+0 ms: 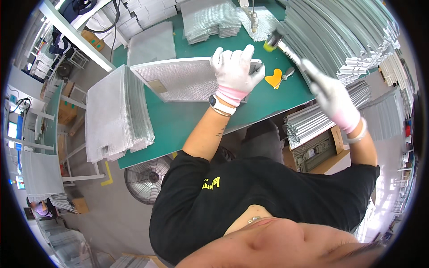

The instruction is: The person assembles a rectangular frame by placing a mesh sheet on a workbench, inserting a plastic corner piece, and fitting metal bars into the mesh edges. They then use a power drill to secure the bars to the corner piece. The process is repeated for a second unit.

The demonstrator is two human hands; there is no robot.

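Note:
A silver mesh panel in a metal frame [187,78] stands tilted on its long edge on the green table. My left hand [234,71], in a white glove with a pink cuff, closes over the panel's upper edge near its right end. My right hand [333,98], gloved the same way, grips a mallet [290,54] by its handle. The mallet's black and yellow-green head is blurred and raised above the table, apart from the panel. Just right of the panel lie a yellow scraper [274,78] and a small grey-handled tool [288,73].
Stacked mesh sheets [111,111] overhang the green table [174,120] at the left; more mesh sheets [210,20] lie at the back. Long metal strips [330,35] pile up at the right. Below the table are bundled profiles [321,116] and a floor fan [151,178].

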